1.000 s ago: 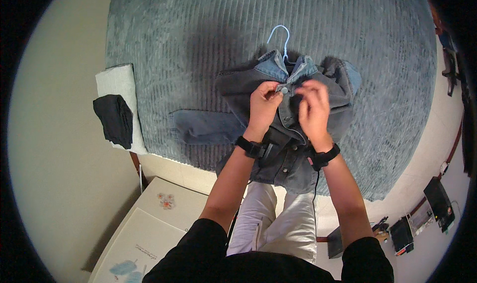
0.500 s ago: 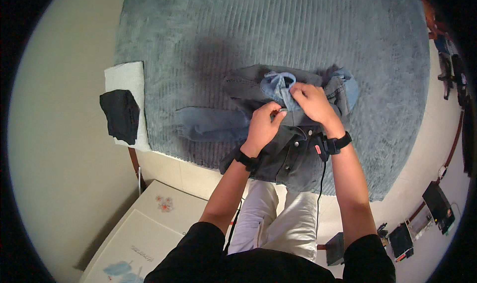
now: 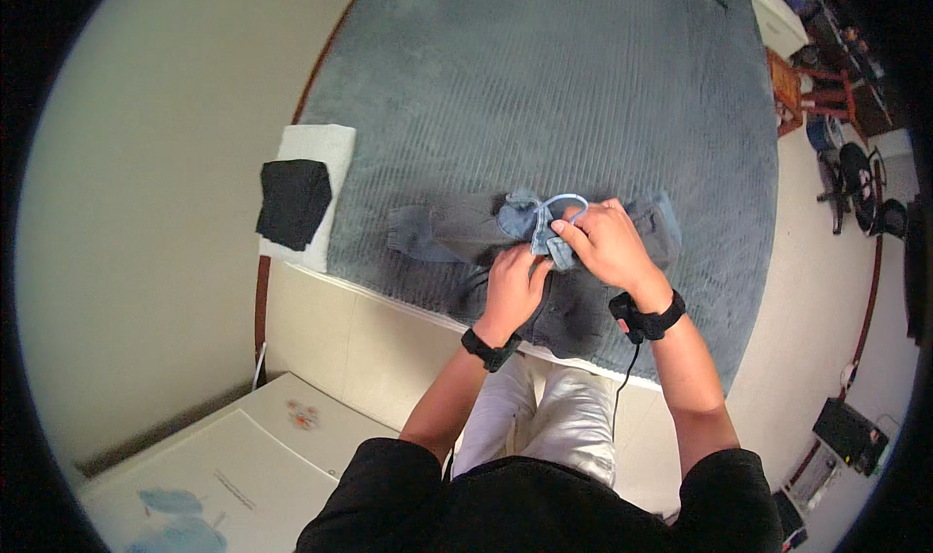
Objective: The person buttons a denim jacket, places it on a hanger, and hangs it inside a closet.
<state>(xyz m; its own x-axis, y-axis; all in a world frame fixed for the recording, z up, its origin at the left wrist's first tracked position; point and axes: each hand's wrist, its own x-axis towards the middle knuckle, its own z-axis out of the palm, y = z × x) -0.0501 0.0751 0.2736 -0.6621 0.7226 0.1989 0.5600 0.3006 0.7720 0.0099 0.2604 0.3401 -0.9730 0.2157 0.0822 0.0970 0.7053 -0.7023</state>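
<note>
The blanket-covered bed (image 3: pixel 525 77) fills the middle of the view, its grey-blue surface finely ribbed and narrowing toward the far end. A dark grey jacket (image 3: pixel 573 325) with lighter blue denim at the collar lies near the bed's close edge, in front of the person, one sleeve stretched out to the left. The pale blue hanger hook (image 3: pixel 566 199) rises in a loop at the collar.

The left hand (image 3: pixel 513 291) has its grip pinched nearly closed on the jacket's front, just below the collar. The right hand (image 3: pixel 610 247) has its grip closed on the collar beside the hook, thumb on top and fingers curled behind; how tightly cannot be told. Each wrist wears a black band, with a dark cord hanging from the right wristband (image 3: pixel 653 316).

Well to the left, on the bed's edge, a folded black cloth (image 3: pixel 294 203) lies on a folded white cloth (image 3: pixel 338 169). A plain pale wall (image 3: pixel 175 193) runs along that side. At the lower left stands a whitish cabinet (image 3: pixel 262 475) with flower and blue leaf decoration. Beyond the bed's right edge is a pale floor (image 3: pixel 748 349), with a wooden chair (image 3: pixel 785 91) and a dark office chair (image 3: pixel 855 174) farther along.
</note>
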